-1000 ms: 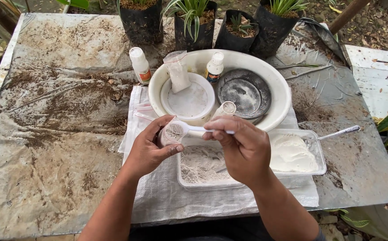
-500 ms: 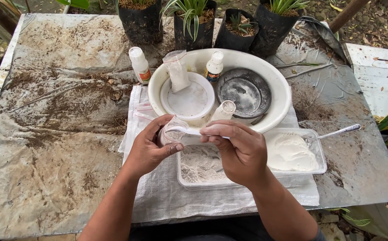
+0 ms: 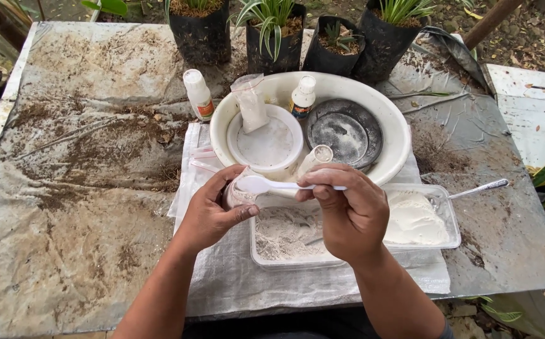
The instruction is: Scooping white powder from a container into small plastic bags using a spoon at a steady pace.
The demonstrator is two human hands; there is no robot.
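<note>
My left hand (image 3: 211, 212) grips a small clear container (image 3: 237, 196) with white powder in it, held just above the near-left corner of a clear plastic tray (image 3: 261, 256). My right hand (image 3: 347, 213) pinches the handle of a white plastic spoon (image 3: 266, 184), whose bowl lies over the container's mouth. The tray holds grey-white powder (image 3: 285, 229) on its left side and a smoother white mass (image 3: 413, 218) on its right. A metal spoon (image 3: 480, 188) sticks out over the tray's right rim.
A big white basin (image 3: 398, 135) behind the tray holds a white bowl (image 3: 265, 143), a dark round lid (image 3: 344, 130), a small bottle (image 3: 302, 97) and a plastic bag (image 3: 250, 103). A white bottle (image 3: 198, 94) stands left of it. Potted plants (image 3: 272, 37) line the far edge of the soil-strewn sheet (image 3: 65, 188).
The white spoon has tilted slightly over the container's mouth. Both hands stay in nearly the same place.
</note>
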